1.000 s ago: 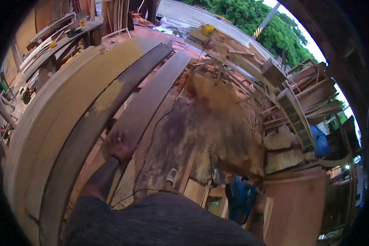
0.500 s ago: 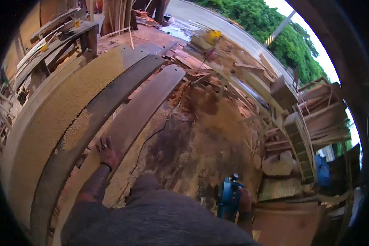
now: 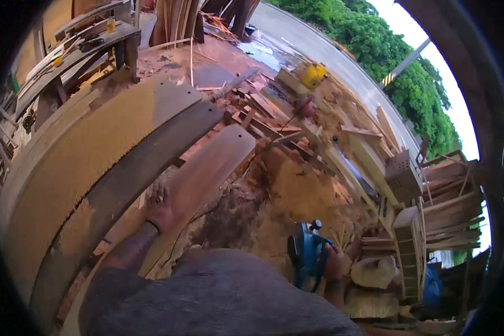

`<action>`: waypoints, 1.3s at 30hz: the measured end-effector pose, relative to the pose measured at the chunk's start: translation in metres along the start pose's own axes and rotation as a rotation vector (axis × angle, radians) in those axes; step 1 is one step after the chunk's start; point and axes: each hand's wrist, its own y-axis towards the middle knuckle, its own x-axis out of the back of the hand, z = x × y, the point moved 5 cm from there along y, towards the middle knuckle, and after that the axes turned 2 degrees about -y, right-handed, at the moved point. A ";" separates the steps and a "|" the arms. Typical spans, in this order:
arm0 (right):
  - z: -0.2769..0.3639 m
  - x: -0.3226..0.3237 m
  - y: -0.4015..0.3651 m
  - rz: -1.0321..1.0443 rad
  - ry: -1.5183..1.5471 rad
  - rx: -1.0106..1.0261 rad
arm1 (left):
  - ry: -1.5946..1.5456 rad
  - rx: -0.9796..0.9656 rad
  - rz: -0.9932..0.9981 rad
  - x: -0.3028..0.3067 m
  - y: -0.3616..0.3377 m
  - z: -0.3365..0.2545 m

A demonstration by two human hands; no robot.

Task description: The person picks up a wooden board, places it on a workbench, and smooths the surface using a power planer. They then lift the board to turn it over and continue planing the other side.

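My left hand [image 3: 161, 208] lies with its fingers spread on the edge of a curved reddish plank [image 3: 207, 159], nothing in its grasp. To the right, my right hand [image 3: 334, 263] is wrapped round the handle of a blue power tool [image 3: 307, 255] with a black knob, held off the planks. Left of the reddish plank runs a darker curved plank [image 3: 145, 162]. Beyond it is a wide curved board [image 3: 106, 143] covered in sawdust.
A workbench [image 3: 89, 50] with tools stands at the upper left. Offcuts and sawdust cover the ground ahead, near a yellow container [image 3: 313, 75]. Wooden frames and stacked boards [image 3: 453, 207] stand at the right, with a blue bag [image 3: 432, 284] below them.
The blue power tool in my right hand has risen and tilted. The view has shifted, so the planks sit lower in it. My left hand stays on the reddish plank.
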 end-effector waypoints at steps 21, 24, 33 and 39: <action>0.294 -0.445 0.484 0.808 -0.303 1.025 | -0.043 0.553 -0.333 0.003 0.143 -0.113; 0.353 -0.547 0.446 1.102 -0.224 0.769 | -0.050 0.552 -0.341 0.001 0.138 -0.112; 0.396 -0.804 0.335 1.510 -0.228 1.286 | -0.019 0.788 -0.757 -0.013 0.129 -0.115; 0.381 -0.903 0.336 1.652 0.038 1.100 | -0.123 1.370 -0.567 -0.012 0.176 -0.185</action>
